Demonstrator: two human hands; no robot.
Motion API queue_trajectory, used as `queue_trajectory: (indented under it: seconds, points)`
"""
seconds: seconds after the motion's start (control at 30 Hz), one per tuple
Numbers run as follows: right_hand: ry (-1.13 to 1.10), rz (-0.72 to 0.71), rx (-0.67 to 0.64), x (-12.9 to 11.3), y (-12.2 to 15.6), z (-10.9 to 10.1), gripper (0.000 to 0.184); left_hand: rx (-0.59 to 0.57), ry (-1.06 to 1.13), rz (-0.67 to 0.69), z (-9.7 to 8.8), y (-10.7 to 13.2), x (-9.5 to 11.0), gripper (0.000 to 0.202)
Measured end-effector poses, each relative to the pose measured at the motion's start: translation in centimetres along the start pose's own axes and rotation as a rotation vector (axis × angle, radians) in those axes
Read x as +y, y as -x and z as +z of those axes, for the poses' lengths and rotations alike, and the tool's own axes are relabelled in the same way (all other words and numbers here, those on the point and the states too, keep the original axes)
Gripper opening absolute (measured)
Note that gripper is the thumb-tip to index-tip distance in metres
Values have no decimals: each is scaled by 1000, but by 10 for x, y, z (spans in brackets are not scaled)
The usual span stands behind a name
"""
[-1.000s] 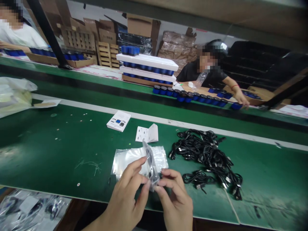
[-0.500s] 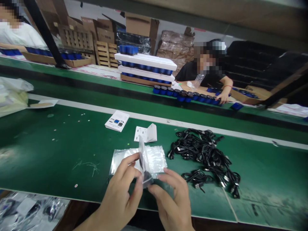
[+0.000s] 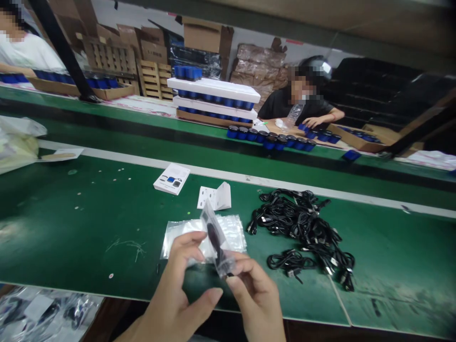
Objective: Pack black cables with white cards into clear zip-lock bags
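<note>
A person's two bare hands work near the front edge of a green counter [image 3: 89, 237]; a small clear plastic bag [image 3: 210, 223] stands up between them. The bag's long side leans; its top points up and to the left, and its low end points down and to the right; that low end is nearer the right hand [image 3: 256, 297], whose fingers [image 3: 245, 270] pinch it shut. The left hand [image 3: 174, 289] has its fingers [image 3: 188, 242] at the bag's left side, with the thumb low and apart; you cannot tell if those fingers grip. Inside the bag is a dark cable [image 3: 214, 242], it seems. Just behind the hands lies a pile of flat clear bags [image 3: 231, 232]; to the right is a heap of black cables [image 3: 299, 228]; farther back are a white box [image 3: 171, 178] and a folded white card [image 3: 214, 196].
</note>
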State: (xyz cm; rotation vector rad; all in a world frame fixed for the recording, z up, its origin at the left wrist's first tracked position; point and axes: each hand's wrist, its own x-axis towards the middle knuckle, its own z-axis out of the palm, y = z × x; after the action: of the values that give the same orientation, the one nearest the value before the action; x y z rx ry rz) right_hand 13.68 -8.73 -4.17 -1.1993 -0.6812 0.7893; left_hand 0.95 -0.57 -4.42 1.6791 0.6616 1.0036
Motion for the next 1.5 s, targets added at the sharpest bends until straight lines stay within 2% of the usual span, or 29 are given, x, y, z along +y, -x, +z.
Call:
queue_trajectory:
  seconds: [0.07,0.1,0.13,0.2,0.27,0.33,0.4,0.43,0.5,0.57,0.63,0.67,0.77,0.8,0.87,0.93,1.0,1.1,1.17,1.27,1.33,1.4,1.5]
  points:
    - [-223,128,-30,-2,-2,-1,17,189,378,-115,0,-6,-3,48]
    - [-322,187,-56,-1,-3,-1,19,241,548,-213,0,-10,-3,53]
    - [-407,245,-96,0,-3,-1,20,250,703,-323,1,-13,-3,56]
    - [-533,367,-188,3,-4,1,23,182,982,-514,2,-20,0,62]
    - [-601,489,-238,8,-4,3,27,122,1210,-569,4,-25,4,61]
    - [-599,575,-224,12,-3,5,29,143,1342,-543,6,-29,9,46]
    - [-531,576,-188,15,-1,5,28,229,1367,-526,7,-33,14,28]
    - [-471,529,-171,16,-1,5,27,279,1350,-541,8,-36,16,24]
    - [-297,345,-150,14,0,3,24,371,1297,-594,8,-40,21,24]
    - [-39,82,-149,10,0,0,15,431,1248,-655,8,-42,24,27]
    - [240,-185,-176,5,-1,-3,8,451,1221,-693,9,-42,25,28]
    - [352,-294,-194,3,-2,-5,12,443,1217,-707,9,-41,24,27]
    - [514,-482,-234,-1,-3,-8,24,364,1225,-720,12,-36,22,26]
    - [523,-485,-236,0,-3,-7,24,338,1224,-715,12,-34,21,26]
    - [459,-387,-152,4,-3,-5,17,303,1219,-693,13,-31,20,28]
    - [253,-193,9,11,-1,1,14,274,1225,-662,13,-30,19,30]
    - [-12,13,105,19,0,7,28,224,1241,-617,12,-28,17,32]
    - [-214,232,-11,24,1,12,34,160,1236,-542,11,-27,14,41]
    - [-116,197,-16,22,2,11,28,167,1213,-521,10,-27,12,44]
    - [264,-179,129,17,3,10,11,236,1194,-558,11,-28,14,42]
    - [454,-360,168,15,4,9,12,285,1187,-606,12,-28,16,43]
    - [500,-352,135,15,5,8,14,322,1165,-636,13,-28,17,44]
    - [467,-238,51,16,2,4,11,330,1127,-637,14,-24,16,40]
